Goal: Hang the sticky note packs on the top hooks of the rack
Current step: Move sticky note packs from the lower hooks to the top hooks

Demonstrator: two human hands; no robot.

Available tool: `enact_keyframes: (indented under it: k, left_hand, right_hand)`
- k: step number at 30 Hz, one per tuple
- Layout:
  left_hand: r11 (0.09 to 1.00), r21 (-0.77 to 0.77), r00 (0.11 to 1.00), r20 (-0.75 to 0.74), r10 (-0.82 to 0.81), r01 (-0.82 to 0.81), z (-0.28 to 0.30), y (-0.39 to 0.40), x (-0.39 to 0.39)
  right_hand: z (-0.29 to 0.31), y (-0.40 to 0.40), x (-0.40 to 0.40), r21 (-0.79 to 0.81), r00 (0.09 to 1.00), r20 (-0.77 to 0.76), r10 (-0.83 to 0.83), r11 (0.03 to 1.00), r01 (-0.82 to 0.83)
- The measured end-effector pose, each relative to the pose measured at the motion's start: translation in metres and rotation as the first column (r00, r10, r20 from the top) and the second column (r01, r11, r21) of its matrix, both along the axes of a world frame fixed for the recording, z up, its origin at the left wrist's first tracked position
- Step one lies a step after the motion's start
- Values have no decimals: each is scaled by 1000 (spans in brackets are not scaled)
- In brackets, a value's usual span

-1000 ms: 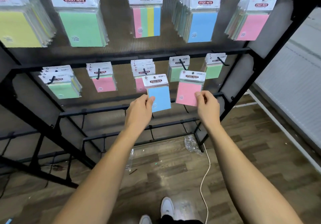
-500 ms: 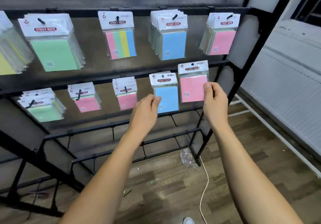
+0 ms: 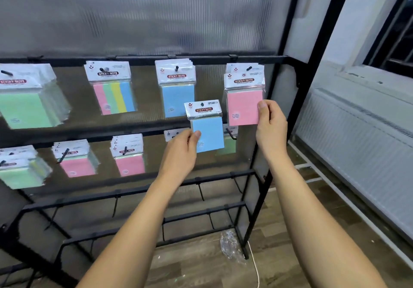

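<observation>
Head view: right hand (image 3: 271, 129) pinches the lower right corner of a pink sticky note pack in a clear sleeve (image 3: 244, 102), its white header raised just below the far-right top hook (image 3: 249, 68), likely to leave the hole free. Left hand (image 3: 182, 153) pinches the lower left edge of a blue sticky note pack (image 3: 207, 129), which stands upright above the grip, lower than the blue-stocked hook (image 3: 176, 67) on the black metal rack (image 3: 268, 58).

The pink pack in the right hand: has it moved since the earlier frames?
Yes. The pink pack has risen from the second rail to the top rail's rightmost hook, overlapping the packs hanging there.
</observation>
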State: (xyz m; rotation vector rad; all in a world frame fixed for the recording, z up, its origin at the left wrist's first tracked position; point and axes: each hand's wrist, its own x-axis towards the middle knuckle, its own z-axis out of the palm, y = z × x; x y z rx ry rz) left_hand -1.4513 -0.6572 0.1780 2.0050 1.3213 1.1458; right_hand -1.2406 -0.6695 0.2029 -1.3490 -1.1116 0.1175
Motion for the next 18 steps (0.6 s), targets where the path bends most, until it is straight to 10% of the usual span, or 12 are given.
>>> enact_keyframes:
  k: [18]
  left_hand:
    - [990,22,990,-32,138,-137,0,4,28]
  right_hand:
    - [3,46,38,-44,989,-120,82,995,-88]
